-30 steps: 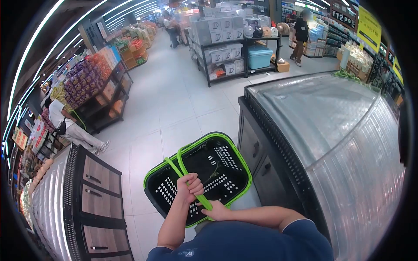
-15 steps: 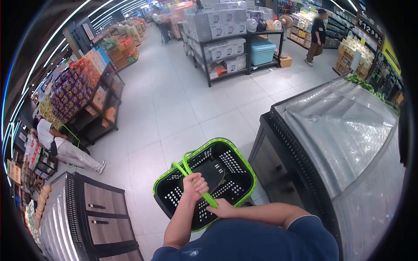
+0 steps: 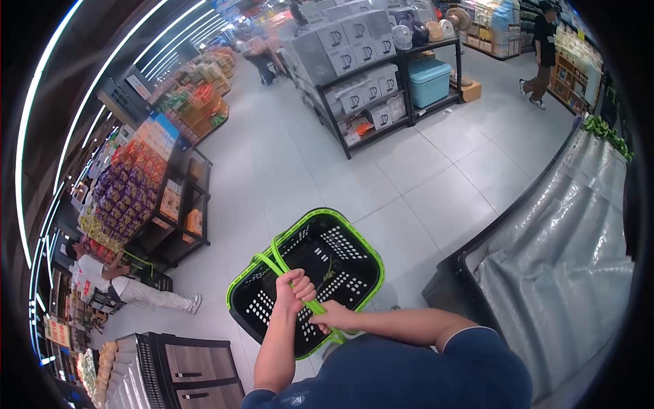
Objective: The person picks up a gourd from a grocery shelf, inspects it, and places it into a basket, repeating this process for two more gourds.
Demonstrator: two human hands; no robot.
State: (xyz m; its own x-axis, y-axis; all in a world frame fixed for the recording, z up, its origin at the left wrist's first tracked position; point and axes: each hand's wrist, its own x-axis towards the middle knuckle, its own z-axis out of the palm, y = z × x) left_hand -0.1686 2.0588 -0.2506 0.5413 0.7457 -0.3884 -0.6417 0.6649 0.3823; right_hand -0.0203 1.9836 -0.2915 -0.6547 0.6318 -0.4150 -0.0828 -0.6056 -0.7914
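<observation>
A black shopping basket with a bright green rim and green handles hangs in front of my body. My left hand is wrapped round the paired handles near their middle. Lower down, close to my shirt, my right hand grips the same handles with its fingers curled under. Perforated walls and the dark floor of the basket show past my hands. Something small and greenish lies on the basket's bottom, too small to name.
To the right, a silver-covered display counter stands close. Ahead, a black rack holds boxes and a blue bin. On the left are a snack shelf, a wood-fronted cabinet and a person. Another person walks far right.
My view has turned and moved forward along the aisle. The rack and both cabinets have shifted in the picture. The far person has walked further right. Both hands keep hold of the basket handles.
</observation>
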